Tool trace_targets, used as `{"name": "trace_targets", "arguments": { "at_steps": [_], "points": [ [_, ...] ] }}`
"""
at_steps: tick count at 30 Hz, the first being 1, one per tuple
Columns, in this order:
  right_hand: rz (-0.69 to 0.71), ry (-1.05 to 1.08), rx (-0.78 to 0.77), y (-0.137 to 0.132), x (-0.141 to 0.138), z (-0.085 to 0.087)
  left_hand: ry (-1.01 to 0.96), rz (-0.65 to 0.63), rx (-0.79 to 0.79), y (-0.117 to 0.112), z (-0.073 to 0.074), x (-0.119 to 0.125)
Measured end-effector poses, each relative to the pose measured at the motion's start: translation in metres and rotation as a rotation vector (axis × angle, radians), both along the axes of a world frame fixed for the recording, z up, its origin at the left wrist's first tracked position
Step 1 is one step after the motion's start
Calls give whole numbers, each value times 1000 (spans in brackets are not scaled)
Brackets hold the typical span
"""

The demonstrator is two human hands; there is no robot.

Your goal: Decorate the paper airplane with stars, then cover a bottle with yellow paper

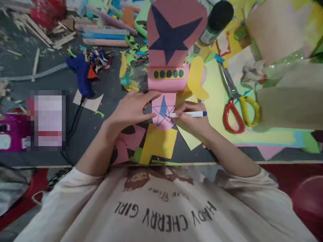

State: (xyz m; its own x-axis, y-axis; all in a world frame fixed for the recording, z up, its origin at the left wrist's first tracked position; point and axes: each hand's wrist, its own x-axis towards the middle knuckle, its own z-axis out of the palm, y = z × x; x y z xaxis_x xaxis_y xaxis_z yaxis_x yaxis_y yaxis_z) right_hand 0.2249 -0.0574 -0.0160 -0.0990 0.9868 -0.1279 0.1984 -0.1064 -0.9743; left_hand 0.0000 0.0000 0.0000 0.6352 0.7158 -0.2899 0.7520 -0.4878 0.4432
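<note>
The left hand (133, 104) lies spread at the left margin of a pink paper cutout (173, 85), its forefinger and thumb resting on the lower tongue, gripping nothing. Between the two hands, back from the near edge of the surface (107, 153), that tongue bears a blue star outline (163, 107), one point and part of the middle coloured in. From the right, the right hand (193, 116) pinches a white marker (191, 114), its tip set inside the star.

Looking across from the left, I see splintery wooden sticks (37, 32) toward the far side, and nearer, a smooth dark-blue glue gun (84, 75) with a black cord. Beyond the left hand lie slim pastel tubes (106, 36) and ragged coloured scraps (131, 58). The pink cutout swells into a rounded top carrying a matte navy star (171, 37), then a yellow strip (168, 73) with five dark dots. A flat yellow sheet (161, 141) sits by the near edge, below the tongue. Right of the marker rest metal scissors (233, 90), one loop red, one yellow, and then dull brown card (290, 97) toward the right.
</note>
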Motion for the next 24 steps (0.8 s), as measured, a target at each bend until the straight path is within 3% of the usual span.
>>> {"name": "trace_targets", "arguments": {
  "at_steps": [4, 12, 17, 24],
  "points": [
    [29, 11, 12, 0, 1, -2, -18, 5, 4, 0, -1, 1],
    [-186, 45, 59, 2, -1, -9, -21, 15, 15, -1, -3, 1],
    [-153, -39, 50, 1, 0, -10, -30, 8, 22, 0, -3, 1],
    [-114, 1, 48, 0, 0, -6, -39, 7, 32, -1, -4, 0]
  ]
}}
